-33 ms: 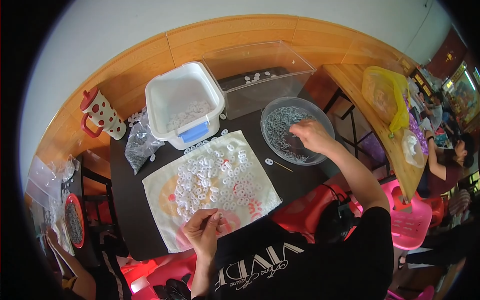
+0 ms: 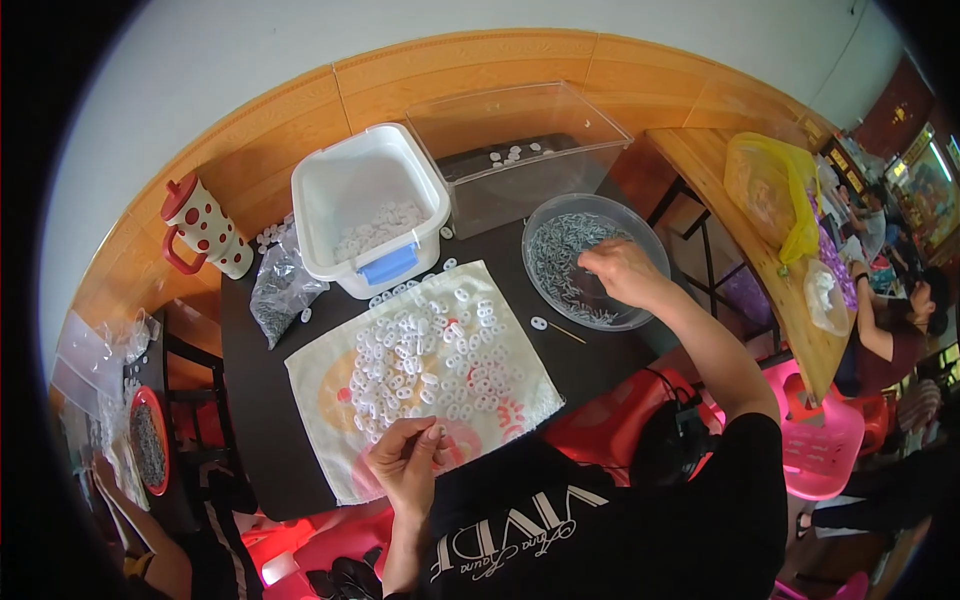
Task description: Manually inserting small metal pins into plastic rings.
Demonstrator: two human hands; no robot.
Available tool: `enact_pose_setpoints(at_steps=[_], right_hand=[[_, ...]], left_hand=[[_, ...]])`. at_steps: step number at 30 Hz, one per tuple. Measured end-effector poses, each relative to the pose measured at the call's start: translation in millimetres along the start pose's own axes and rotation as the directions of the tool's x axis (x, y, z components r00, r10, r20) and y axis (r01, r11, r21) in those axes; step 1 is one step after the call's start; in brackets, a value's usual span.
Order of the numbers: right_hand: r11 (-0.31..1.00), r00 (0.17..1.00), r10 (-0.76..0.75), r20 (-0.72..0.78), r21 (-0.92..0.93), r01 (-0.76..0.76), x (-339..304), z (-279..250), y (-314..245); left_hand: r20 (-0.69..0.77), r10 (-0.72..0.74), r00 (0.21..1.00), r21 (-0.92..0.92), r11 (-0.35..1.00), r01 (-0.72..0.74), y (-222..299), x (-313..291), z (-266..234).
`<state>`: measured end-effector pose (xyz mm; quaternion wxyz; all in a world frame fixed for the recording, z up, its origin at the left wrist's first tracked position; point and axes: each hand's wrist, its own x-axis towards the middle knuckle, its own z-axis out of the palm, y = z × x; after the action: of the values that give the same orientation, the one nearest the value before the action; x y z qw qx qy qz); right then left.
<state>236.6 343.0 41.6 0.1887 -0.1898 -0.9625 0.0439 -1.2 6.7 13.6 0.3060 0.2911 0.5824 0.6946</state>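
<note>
My left hand (image 2: 405, 465) is over the near edge of a pale printed cloth (image 2: 330, 440), thumb and forefinger pinched together. A bit of white shows at the fingertips, apparently a small white plastic piece. Spread over the cloth are many white oval two-hole plastic pieces (image 2: 395, 365). To the right, my right hand (image 2: 622, 272) reaches into a round clear basin (image 2: 645, 232) of small grey metal screws (image 2: 565, 245). Its fingers are drawn together above the screws; whatever they hold is hidden.
Behind the cloth stands a white tub (image 2: 320, 215) with more white pieces, beside a clear plastic box (image 2: 520, 190). A bag of screws (image 2: 280, 290) and a dotted tumbler (image 2: 205, 225) are at left. A thin stick (image 2: 567, 332) lies near the basin. Other people sit on both sides.
</note>
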Motion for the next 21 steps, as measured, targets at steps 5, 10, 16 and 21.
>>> enact_pose_setpoints(at_steps=[5,10,16,21], right_hand=[[0.968,0.976,-0.073,0.203,-0.221,0.119,5,-2,-8],[0.942,0.958,-0.087,0.273,-0.29,0.169,9,-6,-14],[0.94,0.947,-0.084,0.311,-0.291,0.179,9,-6,-15],[0.971,0.975,-0.093,0.202,-0.198,0.134,6,1,-6]], left_hand=[[0.025,0.025,0.999,-0.016,1.0,-0.025,-3,-1,-5],[0.02,0.014,1.0,-0.02,1.0,-0.013,0,-3,-4],[0.007,0.012,1.0,-0.014,1.0,-0.012,0,-4,-6],[-0.007,0.017,1.0,-0.028,0.999,-0.017,2,-5,-6]])
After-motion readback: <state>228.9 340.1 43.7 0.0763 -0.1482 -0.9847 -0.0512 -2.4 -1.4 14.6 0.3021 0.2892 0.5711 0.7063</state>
